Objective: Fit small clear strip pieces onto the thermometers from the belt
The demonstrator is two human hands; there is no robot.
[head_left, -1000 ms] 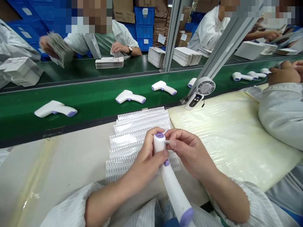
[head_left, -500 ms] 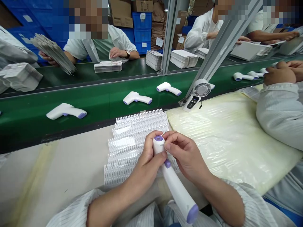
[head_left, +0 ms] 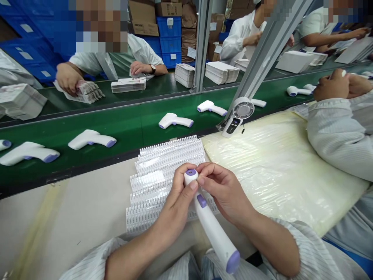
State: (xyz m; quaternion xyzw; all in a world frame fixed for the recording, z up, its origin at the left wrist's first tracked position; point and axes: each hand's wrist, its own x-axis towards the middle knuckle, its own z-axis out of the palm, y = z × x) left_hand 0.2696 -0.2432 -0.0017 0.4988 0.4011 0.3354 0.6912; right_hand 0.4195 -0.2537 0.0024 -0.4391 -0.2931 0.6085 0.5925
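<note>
A white thermometer [head_left: 214,229] is held up in front of the person, its head above the near part of the label sheets [head_left: 148,177] and its handle slanting down toward the lap. Its body is smooth, pale plastic with rounded edges; the tip of the head is a purple face with a small dark hole in it, a purple trigger [head_left: 201,201] sits just below the fingers, and a broad purple cap [head_left: 233,261] closes the bottom of the handle. The left hand [head_left: 176,200] is closed around the head, thumb laid across the front and forefinger curled over near the purple tip. The right hand [head_left: 225,190] has its fingers bent in, the tips touching the other side of the head; I cannot tell whether they are fully closed or have hold of anything small. The sheets lie overlapped on the table [head_left: 90,206], beside a yellowish plastic wrap [head_left: 285,167]. More thermometers [head_left: 176,121] of the same white and purple lie on the green belt [head_left: 136,124] beyond.
</note>
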